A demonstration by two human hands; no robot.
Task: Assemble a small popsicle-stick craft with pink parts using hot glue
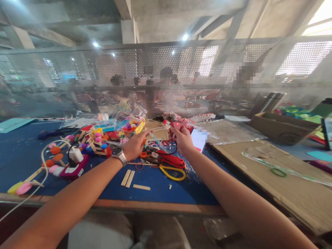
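My right hand (181, 137) is closed around a pink glue gun (184, 123) with a small red light lit on its side. A dark cord runs down below that hand. My left hand (135, 148), with a metal watch on the wrist, reaches forward with its fingertips pinched at one end of a pale, thin stick (159, 129). This stick spans toward the glue gun; its exact kind is unclear. Several craft sticks (128, 178) lie side by side on the blue tabletop, with a single craft stick (141, 187) apart from them.
Wooden stick pieces with colourful pompoms (97, 141) pile up at left. A purple power strip (74, 169) holds a white plug. Red cord (171, 159) and a yellow loop (172, 173) lie mid-table. A phone (199, 139), cardboard (259, 173) and an open box (282, 128) are at right.
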